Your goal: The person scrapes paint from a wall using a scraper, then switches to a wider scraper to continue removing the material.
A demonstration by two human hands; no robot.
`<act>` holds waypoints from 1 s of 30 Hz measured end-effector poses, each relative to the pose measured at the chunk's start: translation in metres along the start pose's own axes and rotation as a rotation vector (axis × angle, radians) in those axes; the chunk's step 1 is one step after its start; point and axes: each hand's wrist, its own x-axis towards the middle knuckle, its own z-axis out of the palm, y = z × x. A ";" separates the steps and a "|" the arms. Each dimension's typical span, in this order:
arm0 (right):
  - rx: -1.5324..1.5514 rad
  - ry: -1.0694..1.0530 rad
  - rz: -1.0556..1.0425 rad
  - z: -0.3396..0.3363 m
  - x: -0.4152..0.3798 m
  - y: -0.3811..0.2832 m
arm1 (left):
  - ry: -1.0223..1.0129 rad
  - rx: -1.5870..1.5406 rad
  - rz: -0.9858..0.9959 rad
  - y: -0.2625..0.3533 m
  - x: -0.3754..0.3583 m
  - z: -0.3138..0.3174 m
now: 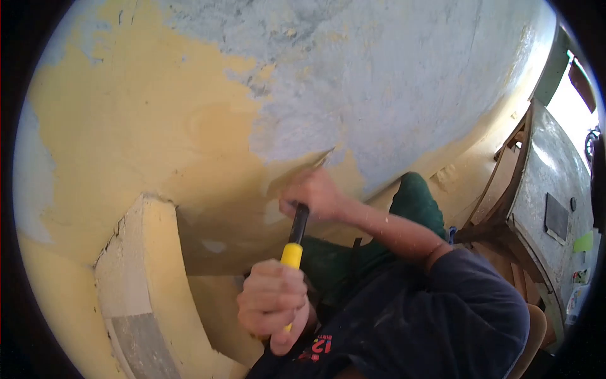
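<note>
Both hands are closed on a scraper (291,255) with a black and yellow handle. My left hand (273,302) wraps round its lower, yellow end, close to my body. Farther up, my right hand (313,193) is closed at the black end, slightly blurred. A thin blade (326,156) sticks out beyond the right fist, its tip at the wall (208,107). Around that tip, yellow paint borders a bare blue-grey patch (391,76). My right fist hides where handle and blade join.
A yellow and whitish ledge (161,252) with cracked edges juts from the wall at lower left. To the right stands a worn table (543,170) with a dark flat square (556,218) on it. A chair back (531,341) shows behind my right arm.
</note>
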 end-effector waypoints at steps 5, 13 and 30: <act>0.141 -0.052 -0.056 -0.011 0.006 -0.022 | -0.117 -0.089 0.048 0.028 0.008 0.004; 0.138 -0.041 -0.050 -0.010 0.007 -0.023 | -0.137 -0.049 0.039 0.034 0.007 0.003; 0.143 -0.049 -0.014 0.003 -0.018 -0.002 | 0.193 -0.041 0.059 0.015 -0.014 0.007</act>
